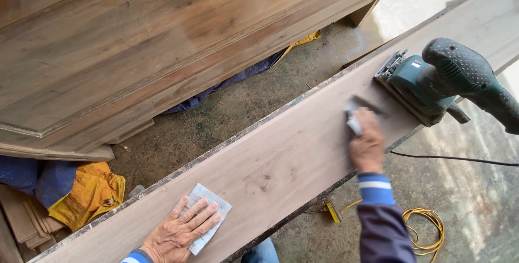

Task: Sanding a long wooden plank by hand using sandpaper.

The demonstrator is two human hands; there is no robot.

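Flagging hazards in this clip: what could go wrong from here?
The electric sander rests at the plank's edge; the right hand, rubbing a small pad close beside it, might nudge it off. Its black cord and the yellow cable on the floor could trip someone. The left hand could slip on its sandpaper sheet.

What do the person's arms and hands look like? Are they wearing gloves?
No gloves: both hands are bare. The right hand comes out of a dark navy sleeve with a bright blue cuff crossed by a white stripe. The left hand shows only the edge of a matching blue and white cuff.
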